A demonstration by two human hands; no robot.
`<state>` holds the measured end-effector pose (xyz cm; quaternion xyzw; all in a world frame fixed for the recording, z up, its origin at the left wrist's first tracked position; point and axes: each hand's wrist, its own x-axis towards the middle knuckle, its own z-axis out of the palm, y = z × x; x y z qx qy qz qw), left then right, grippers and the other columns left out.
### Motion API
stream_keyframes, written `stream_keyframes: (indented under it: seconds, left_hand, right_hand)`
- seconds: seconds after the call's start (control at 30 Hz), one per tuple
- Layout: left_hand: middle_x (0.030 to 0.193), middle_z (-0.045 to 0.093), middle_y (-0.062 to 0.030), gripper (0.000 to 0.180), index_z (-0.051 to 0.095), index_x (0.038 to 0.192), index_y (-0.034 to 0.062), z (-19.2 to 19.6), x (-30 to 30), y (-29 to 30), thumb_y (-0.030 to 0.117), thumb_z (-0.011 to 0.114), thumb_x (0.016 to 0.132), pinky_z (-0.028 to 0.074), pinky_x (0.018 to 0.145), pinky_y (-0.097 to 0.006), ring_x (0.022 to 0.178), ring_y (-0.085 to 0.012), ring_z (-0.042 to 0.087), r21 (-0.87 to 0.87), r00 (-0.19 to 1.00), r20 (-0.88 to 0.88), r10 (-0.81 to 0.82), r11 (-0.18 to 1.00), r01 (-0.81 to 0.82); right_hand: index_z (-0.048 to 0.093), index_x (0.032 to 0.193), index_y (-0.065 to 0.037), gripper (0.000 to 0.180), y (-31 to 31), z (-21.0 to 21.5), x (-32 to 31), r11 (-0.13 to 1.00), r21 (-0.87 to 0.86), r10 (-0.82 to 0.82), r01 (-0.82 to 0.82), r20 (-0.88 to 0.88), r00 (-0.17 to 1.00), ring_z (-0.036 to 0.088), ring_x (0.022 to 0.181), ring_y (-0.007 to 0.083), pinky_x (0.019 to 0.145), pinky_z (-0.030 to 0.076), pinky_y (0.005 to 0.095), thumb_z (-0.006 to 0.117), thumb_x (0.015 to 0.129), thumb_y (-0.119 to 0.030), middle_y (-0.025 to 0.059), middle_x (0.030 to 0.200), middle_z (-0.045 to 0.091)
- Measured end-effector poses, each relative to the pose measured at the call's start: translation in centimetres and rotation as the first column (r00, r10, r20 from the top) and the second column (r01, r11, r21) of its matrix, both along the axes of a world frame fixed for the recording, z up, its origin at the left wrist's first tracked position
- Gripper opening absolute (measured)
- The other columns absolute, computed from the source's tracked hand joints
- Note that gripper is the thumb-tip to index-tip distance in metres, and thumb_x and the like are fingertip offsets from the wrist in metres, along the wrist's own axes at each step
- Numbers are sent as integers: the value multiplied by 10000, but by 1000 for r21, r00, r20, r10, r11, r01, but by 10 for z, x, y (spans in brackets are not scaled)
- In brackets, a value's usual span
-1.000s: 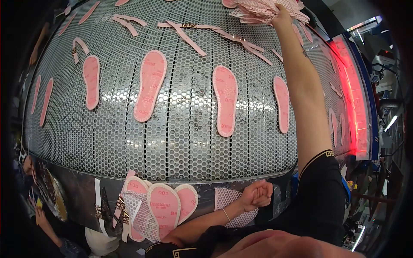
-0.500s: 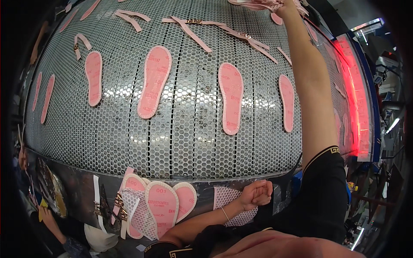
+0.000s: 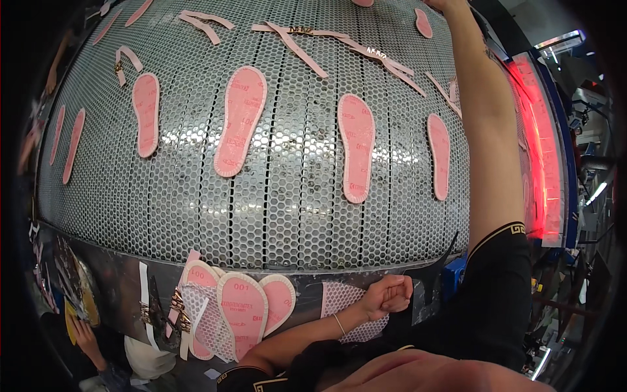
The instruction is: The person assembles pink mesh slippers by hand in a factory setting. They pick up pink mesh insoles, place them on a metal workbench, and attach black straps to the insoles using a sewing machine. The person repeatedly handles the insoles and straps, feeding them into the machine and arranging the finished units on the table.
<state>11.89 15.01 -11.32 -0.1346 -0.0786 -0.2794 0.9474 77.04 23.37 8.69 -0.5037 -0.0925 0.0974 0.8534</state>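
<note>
My left hand [image 3: 386, 295] is loosely curled, with nothing visible in it, above a white mesh-patterned piece [image 3: 339, 300] on the dark ledge. My right arm stretches to the far side of the metal mesh belt [image 3: 294, 222]; the right hand [image 3: 441, 4] is cut off by the top edge, its fingers hidden. Just left of it lies a small-looking pink insole [image 3: 424, 23]. Larger pink insoles [image 3: 356, 147] with pale stitched rims lie spaced across the belt. Beyond them are pink straps [image 3: 297, 51], some with gold-coloured ornaments.
Overlapping insoles [image 3: 243, 307] and straps with gold ornaments [image 3: 176, 313] lie on the near ledge. At the lower left, another person's hand [image 3: 86, 340] touches a yellow object [image 3: 70, 320]. A red-glowing machine opening [image 3: 539, 150] stands at the right.
My right hand has moved up, mostly out of view, and the bunch of pink pieces by it no longer shows. The view has shifted slightly. My left hand stays curled in place.
</note>
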Motion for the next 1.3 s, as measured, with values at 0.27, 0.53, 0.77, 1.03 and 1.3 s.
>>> stream_keyframes:
  seconds: [0.27,0.53,0.77,1.03,1.3]
  left_hand:
    - [403,313,25,390,557,837,12,3,-2,8,313,359,987,212,394,-240,350,-79,256,29,1000,24,-13,1000,12]
    - [385,305,16,408,561,793,1,0,2,12,345,409,950,216,362,-280,320,-105,254,164,1000,10,24,986,-25]
    - [404,290,39,413,596,832,43,9,-3,2,371,379,960,244,411,-246,365,-93,262,257,964,260,53,959,-122]
    - [553,384,14,478,537,1182,-24,54,0,54,344,373,925,288,486,-247,478,-92,302,641,922,246,300,663,-387]
    - [698,567,-27,260,617,1065,-17,57,-71,121,132,517,876,382,540,-220,590,-81,477,772,759,607,236,-402,-492]
  right_hand:
    - [551,886,-102,511,-24,49,-43,992,-101,-61,74,122,991,506,598,223,542,437,359,497,873,-611,21,664,490]
    - [441,1215,-8,453,-29,44,-258,978,-67,-204,200,-70,976,542,1112,345,894,479,502,536,908,-327,206,1237,532]
    - [567,1137,-2,343,-98,45,-605,869,-443,-13,221,427,904,650,869,288,794,520,369,524,912,-257,160,981,670]
    - [646,985,-43,200,-168,-100,-791,51,-786,-14,616,616,788,588,770,255,691,476,348,684,794,-92,89,876,639]
    - [603,945,-51,241,-161,-154,-793,-115,-783,121,611,600,791,492,890,293,762,401,402,708,771,-180,97,893,523]
